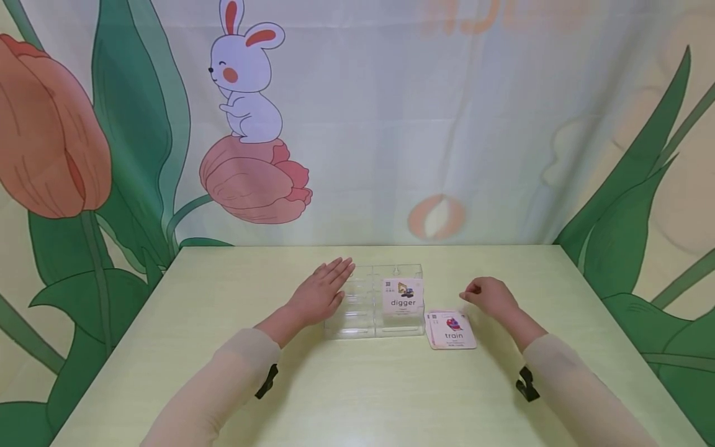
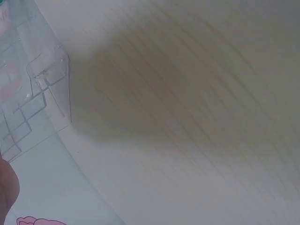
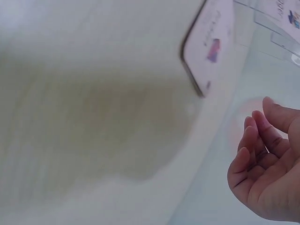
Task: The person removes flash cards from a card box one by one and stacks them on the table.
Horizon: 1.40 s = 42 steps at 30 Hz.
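A clear plastic rack [image 1: 350, 334] with stepped tiers and two columns stands mid-table. In its right column a white "digger" card [image 1: 402, 310] leans upright. My left hand [image 1: 317, 297] lies along the rack's left side with its fingers straight; the left wrist view shows the rack's clear corner [image 2: 51, 75] and a bit of finger at the edge. To the rack's right lies a small stack of cards, a "train" card [image 1: 454, 338] on top. My right hand [image 1: 493, 298] hovers behind and right of that stack, fingers loosely curled and holding nothing, as the right wrist view confirms.
The pale wooden table [image 1: 357, 397] ends at the back against a printed curtain [image 1: 357, 124] with a rabbit and tulips. Cards in the stack are slightly fanned, close to the rack's front right corner. Black straps [image 1: 527, 385] hang at both wrists.
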Motion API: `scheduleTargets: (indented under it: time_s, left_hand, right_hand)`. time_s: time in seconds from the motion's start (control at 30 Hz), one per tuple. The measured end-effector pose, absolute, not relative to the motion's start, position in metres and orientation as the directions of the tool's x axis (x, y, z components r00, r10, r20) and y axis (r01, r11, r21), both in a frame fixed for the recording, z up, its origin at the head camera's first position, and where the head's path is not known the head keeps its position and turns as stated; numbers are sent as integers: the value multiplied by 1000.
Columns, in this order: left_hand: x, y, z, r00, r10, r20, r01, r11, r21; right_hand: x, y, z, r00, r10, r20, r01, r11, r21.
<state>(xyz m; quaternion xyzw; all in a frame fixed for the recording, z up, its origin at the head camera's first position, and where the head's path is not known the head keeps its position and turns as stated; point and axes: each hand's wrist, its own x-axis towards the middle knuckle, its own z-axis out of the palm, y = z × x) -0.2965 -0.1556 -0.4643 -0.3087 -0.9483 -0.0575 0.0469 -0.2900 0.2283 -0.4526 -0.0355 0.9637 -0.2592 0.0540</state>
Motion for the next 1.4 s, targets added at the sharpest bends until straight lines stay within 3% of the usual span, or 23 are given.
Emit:
scheduleTargets:
  time_s: [0.73,1.4]
  left_hand:
    - [-295,-156,-460,-809,577,108,586,807,76]
    - [-294,-156,-461,-808,578,111,587,805,82]
  right_hand:
    - [-286,200,-410,-988,-151,39,-146,806,-574]
    - [-292,168,-427,-981,-184,60,-174,706,-687]
